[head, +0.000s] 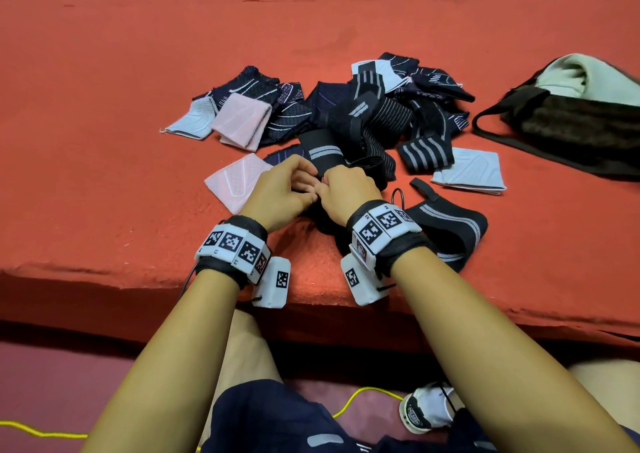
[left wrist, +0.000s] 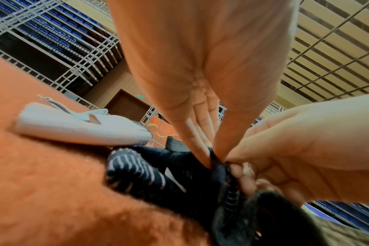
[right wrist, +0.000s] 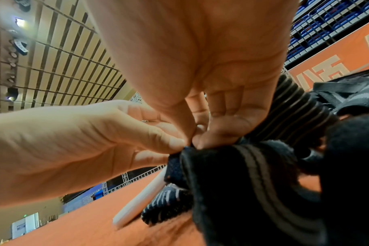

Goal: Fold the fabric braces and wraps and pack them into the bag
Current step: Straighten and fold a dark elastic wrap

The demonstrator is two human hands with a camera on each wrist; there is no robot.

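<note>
A black wrap with grey stripes (head: 322, 152) lies at the near edge of the pile of braces (head: 363, 106). My left hand (head: 306, 191) and right hand (head: 327, 184) meet over its near end, and both pinch the fabric edge. In the left wrist view the left fingers (left wrist: 200, 146) pinch dark cloth next to the right hand (left wrist: 295, 149). The right wrist view shows the right fingers (right wrist: 217, 133) on the striped black wrap (right wrist: 249, 169), with the left hand (right wrist: 84, 141) beside them. The dark bag (head: 571, 123) lies open at the far right.
Red cloth covers the table (head: 104, 140). A pink brace (head: 235, 180) lies left of my hands and a light blue one (head: 471, 172) to the right. Another black striped wrap (head: 450, 227) lies under my right wrist. A pale cloth (head: 568, 74) sits in the bag.
</note>
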